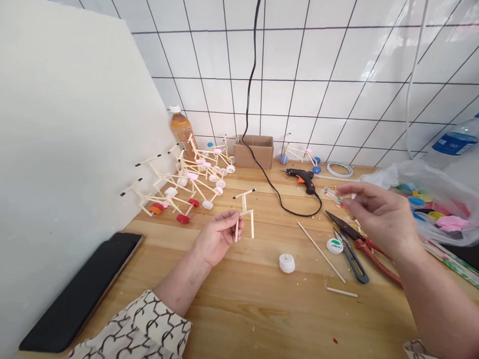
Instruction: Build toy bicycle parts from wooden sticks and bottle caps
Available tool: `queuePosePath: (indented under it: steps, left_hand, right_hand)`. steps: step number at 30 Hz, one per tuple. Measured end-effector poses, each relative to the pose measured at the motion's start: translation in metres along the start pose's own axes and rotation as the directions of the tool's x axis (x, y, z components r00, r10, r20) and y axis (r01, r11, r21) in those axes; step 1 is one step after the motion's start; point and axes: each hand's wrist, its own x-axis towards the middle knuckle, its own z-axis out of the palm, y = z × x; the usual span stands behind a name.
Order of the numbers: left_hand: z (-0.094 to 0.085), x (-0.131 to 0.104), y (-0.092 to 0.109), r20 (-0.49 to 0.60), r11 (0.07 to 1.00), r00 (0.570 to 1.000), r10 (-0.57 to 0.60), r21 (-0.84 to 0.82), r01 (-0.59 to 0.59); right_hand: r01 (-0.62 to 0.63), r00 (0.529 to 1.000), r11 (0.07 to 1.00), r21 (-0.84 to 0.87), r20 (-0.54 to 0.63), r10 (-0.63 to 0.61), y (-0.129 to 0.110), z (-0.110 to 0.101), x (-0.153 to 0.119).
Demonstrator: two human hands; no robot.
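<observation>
My left hand pinches a small frame of pale wooden sticks, whose upper crossbar has dark ends. Over the scissors and pliers side of the table, my right hand is raised with thumb and fingers close together. Something small and pale shows at its fingertips, too small to name. A white round cap piece lies between the hands, nearer the front. To its right are a long thin stick, a short stick and a white lid with a green mark.
Finished-looking stick models with coloured wheels crowd the left back. A glue gun, its black cord, a cardboard box and a tape roll lie behind. Red-handled pliers, grey snips and a plastic bag are right; a phone is left.
</observation>
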Motion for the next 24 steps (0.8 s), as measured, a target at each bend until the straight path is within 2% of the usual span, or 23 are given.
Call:
queuePosePath:
  steps: [3,4,7,8,11,13,14,18,21,24]
  left_hand:
    - [0.0,0.0,-0.001,0.013,1.0,1.0,-0.008,0.001,0.008]
    - [0.0,0.0,-0.002,0.018,1.0,1.0,-0.011,0.001,0.011]
    - [0.001,-0.002,-0.003,0.032,0.999,0.999,-0.032,0.005,0.032]
    - [0.002,-0.003,-0.004,0.036,0.999,0.998,-0.044,0.007,0.043]
    - [0.007,-0.007,-0.01,0.051,0.996,0.995,-0.087,0.012,0.087]
    - [0.01,-0.01,-0.015,0.068,0.992,0.99,-0.124,0.017,0.123]
    - [0.012,-0.012,-0.018,0.078,0.99,0.987,-0.142,0.021,0.141]
    - [0.02,-0.019,-0.029,0.138,0.977,0.967,-0.213,0.041,0.21]
    - [0.024,-0.024,-0.032,0.212,0.968,0.945,-0.25,0.065,0.242]
    - [0.027,-0.029,-0.033,0.298,0.958,0.911,-0.285,0.091,0.27]
  right_hand:
    - [0.149,0.987,0.986,-0.069,0.078,-0.143,0.0,0.001,0.0]
    - [0.138,0.989,0.986,-0.094,0.07,-0.132,0.0,0.002,-0.001]
    - [-0.008,1.0,0.997,-0.075,0.008,0.009,-0.001,0.005,-0.005]
    - [-0.003,1.0,0.998,-0.057,0.018,0.004,-0.002,0.006,-0.006]
    - [0.147,0.975,0.988,0.036,0.165,-0.151,-0.004,0.016,-0.012]
    - [0.149,0.931,0.975,0.165,0.309,-0.195,-0.006,0.026,-0.017]
    - [0.108,0.91,0.966,0.235,0.368,-0.191,-0.007,0.031,-0.02]
    - [-0.061,0.866,0.905,0.421,0.474,-0.162,-0.016,0.049,-0.034]
    - [-0.278,0.81,0.78,0.561,0.573,-0.124,-0.022,0.056,-0.042]
    - [-0.493,0.714,0.63,0.6,0.693,-0.1,-0.023,0.063,-0.047]
